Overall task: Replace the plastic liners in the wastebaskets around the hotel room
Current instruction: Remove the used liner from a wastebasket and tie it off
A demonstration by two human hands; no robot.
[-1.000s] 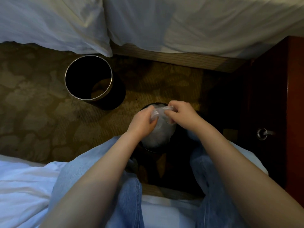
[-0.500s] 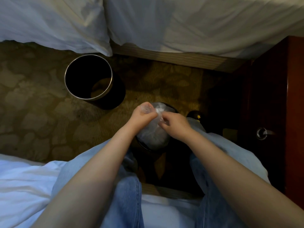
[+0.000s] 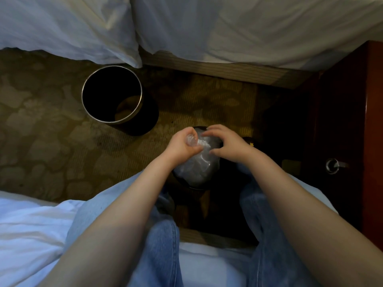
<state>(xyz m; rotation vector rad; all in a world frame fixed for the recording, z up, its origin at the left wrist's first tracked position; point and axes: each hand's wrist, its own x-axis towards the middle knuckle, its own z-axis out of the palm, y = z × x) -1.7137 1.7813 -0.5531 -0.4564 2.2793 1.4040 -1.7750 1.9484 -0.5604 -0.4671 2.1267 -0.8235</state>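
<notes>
Far bed (image 3: 238, 27), white sheets, spans the whole top edge. Its bedding overhangs a pale base strip, and one corner droops just beside the empty wastebasket. Near bed (image 3: 27, 235) fills bottom left, cut off by the frame; the person sits on it, legs in jeans (image 3: 157, 245) reaching fwd. Btwn the two beds runs patterned carpet (image 3: 41, 141): wide open on the left, narrowing to a dark pocket on the right, where a red-brown wooden nightstand (image 3: 373, 131) closes it off (its far side runs out of frame).

Empty wastebasket (image 3: 112, 94) – round, dark, metal rim – stands upright on the carpet, well apart from the hands, w/ bare floor all round except the bed side. A second wastebasket (image 3: 198, 127) sits btwn the knees. Only bits of its dark rim show; the rest is hidden under the clear plastic liner (image 3: 194, 168) and the arms.

Liner lies bunched over that bin's mouth. Left hand (image 3: 182, 145) has fingers curled tight round the gathered top of it. Right hand (image 3: 226, 145) is just beside, fingers and thumb apart in a loose C at the crumpled plastic; can't tell if the tips touch it.

Small round knob (image 3: 331, 165) on the nightstand front. A dark thing w/ a yellow mark (image 3: 249, 142) sits behind the right wrist – too dim to name.
</notes>
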